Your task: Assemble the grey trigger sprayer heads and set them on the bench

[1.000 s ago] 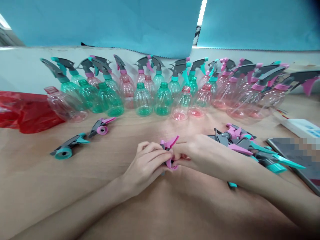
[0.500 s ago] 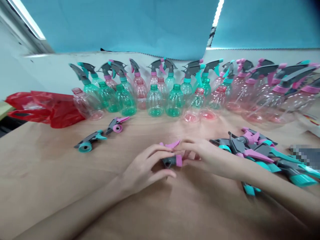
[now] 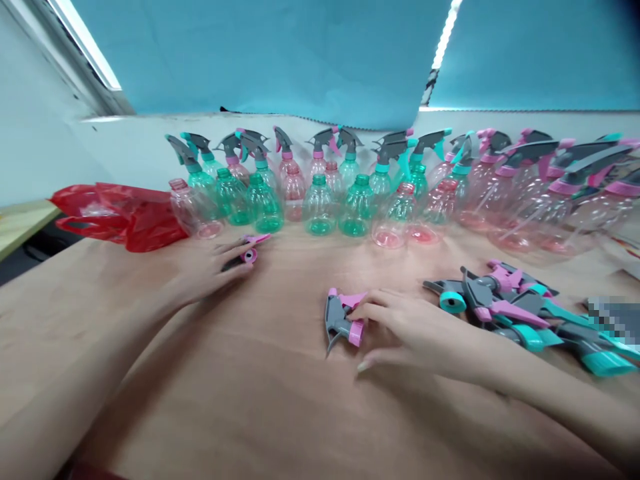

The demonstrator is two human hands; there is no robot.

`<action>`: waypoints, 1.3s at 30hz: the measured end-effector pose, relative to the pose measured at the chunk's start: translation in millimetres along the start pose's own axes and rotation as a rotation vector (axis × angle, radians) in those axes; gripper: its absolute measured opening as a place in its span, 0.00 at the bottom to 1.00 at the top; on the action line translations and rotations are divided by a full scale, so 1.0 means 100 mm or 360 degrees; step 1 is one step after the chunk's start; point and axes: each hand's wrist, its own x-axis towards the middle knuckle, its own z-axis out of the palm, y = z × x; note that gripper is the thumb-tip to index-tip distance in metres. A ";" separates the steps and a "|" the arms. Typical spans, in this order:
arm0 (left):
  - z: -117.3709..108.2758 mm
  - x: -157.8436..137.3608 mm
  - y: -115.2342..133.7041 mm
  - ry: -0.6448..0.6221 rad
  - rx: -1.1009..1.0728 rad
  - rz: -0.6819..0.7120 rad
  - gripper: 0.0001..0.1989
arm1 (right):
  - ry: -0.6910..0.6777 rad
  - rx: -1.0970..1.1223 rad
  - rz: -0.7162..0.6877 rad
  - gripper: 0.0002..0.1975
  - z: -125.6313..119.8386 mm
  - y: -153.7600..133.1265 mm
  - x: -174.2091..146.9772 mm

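My left hand reaches out to the left with fingers stretched and thumb apart around a grey trigger spray head with a pink collar. The spray head lies on the table; the fingers cover part of it, and I cannot tell whether they touch it. In the middle, another grey spray head with a pink trigger and collar lies on its side. My right hand is open beside it, fingertips at its trigger and thumb apart below. To the right, several grey, pink and teal spray heads lie in a pile.
Along the wall stand several pink and green bottles, some with spray heads; one open green bottle is near the middle. A red plastic bag lies at the back left. At the right edge is a dark, pixelated object.
My left hand has left the middle spray head and moved left to the other pink-collared one. The middle spray head now lies uncovered beside my opened right hand. The teal-collared one at left is out of sight.
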 end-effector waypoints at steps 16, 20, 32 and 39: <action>0.32 -0.07 1.26 0.0292 -0.0029 0.0043 0.28 | 0.0096 -0.0005 0.0220 0.07 0.12 -0.14 0.02; 0.18 -0.16 1.68 0.0114 -0.0421 0.0522 0.27 | 0.0072 0.0022 0.0159 0.09 -0.01 -0.12 -0.02; 0.61 -0.05 2.08 0.0374 -0.1091 0.0398 0.17 | 0.0151 0.0138 0.0404 0.13 -0.33 -0.09 -0.16; 0.58 -0.05 2.04 0.0363 -0.1073 0.0326 0.15 | 0.0471 0.0042 0.0336 0.04 -0.47 0.00 -0.19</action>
